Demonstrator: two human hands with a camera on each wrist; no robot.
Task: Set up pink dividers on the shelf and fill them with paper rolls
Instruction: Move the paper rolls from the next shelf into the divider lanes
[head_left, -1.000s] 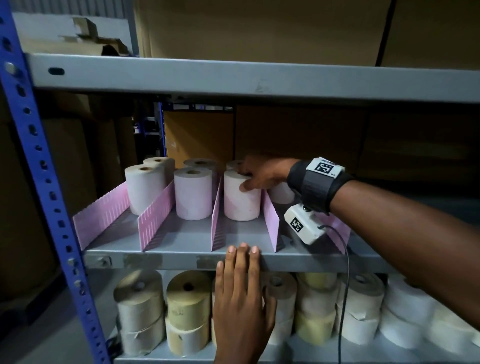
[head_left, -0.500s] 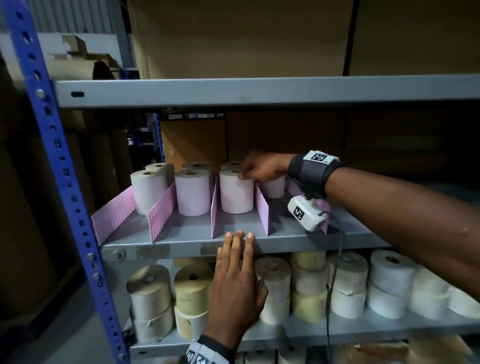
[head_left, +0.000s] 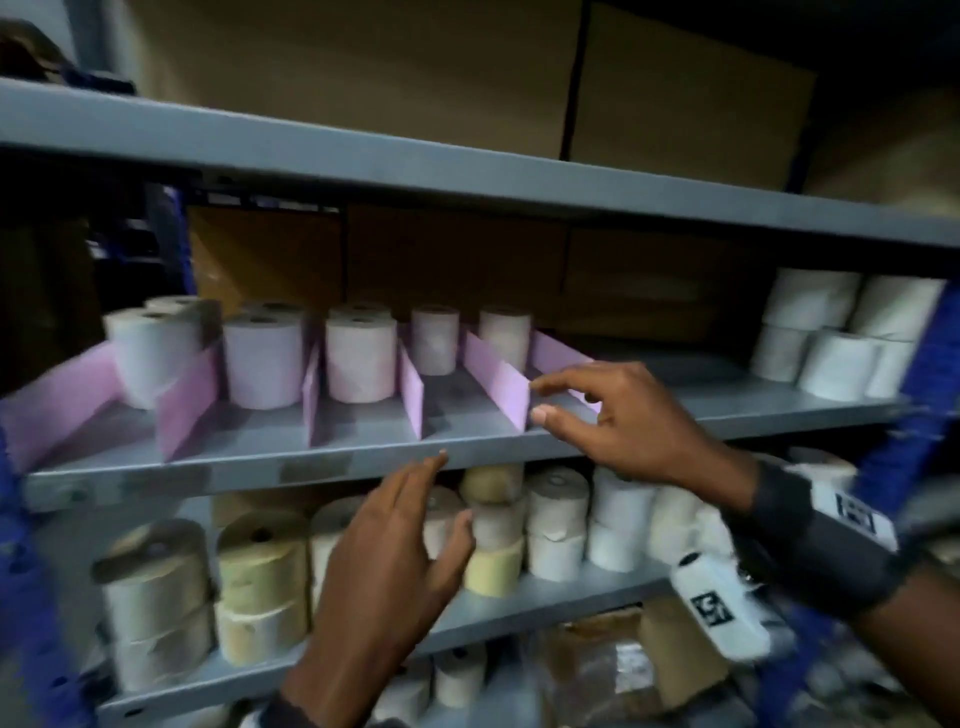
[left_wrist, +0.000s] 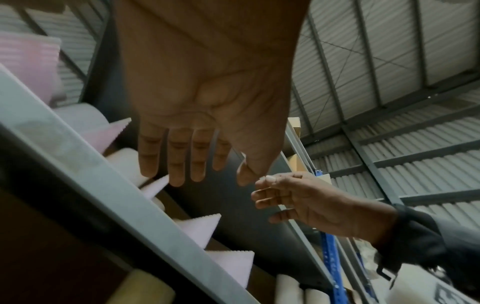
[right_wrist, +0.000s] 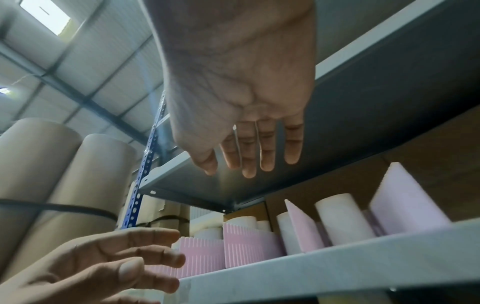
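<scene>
Several pink dividers (head_left: 498, 384) stand upright on the grey middle shelf (head_left: 260, 462) and split it into lanes. Paper rolls (head_left: 361, 358) stand at the back of the lanes, two deep in the left ones. My right hand (head_left: 537, 401) hovers at the front end of a right-hand divider, fingers spread, thumb and forefinger close to its edge, holding nothing. The right wrist view shows that hand (right_wrist: 221, 167) with straight fingers and a bare palm. My left hand (head_left: 452, 486) is flat and open just below the shelf's front lip, also empty (left_wrist: 231, 174).
Stacked white rolls (head_left: 831, 338) stand at the right end of the same shelf. The lower shelf holds many cream and yellow rolls (head_left: 260, 587). Cardboard boxes (head_left: 675, 88) sit on the top shelf. A blue upright (head_left: 904, 415) bounds the right side.
My right hand has come off the roll at the back and drawn forward to the divider's front end. My left hand has slid off the shelf lip. The view swung right.
</scene>
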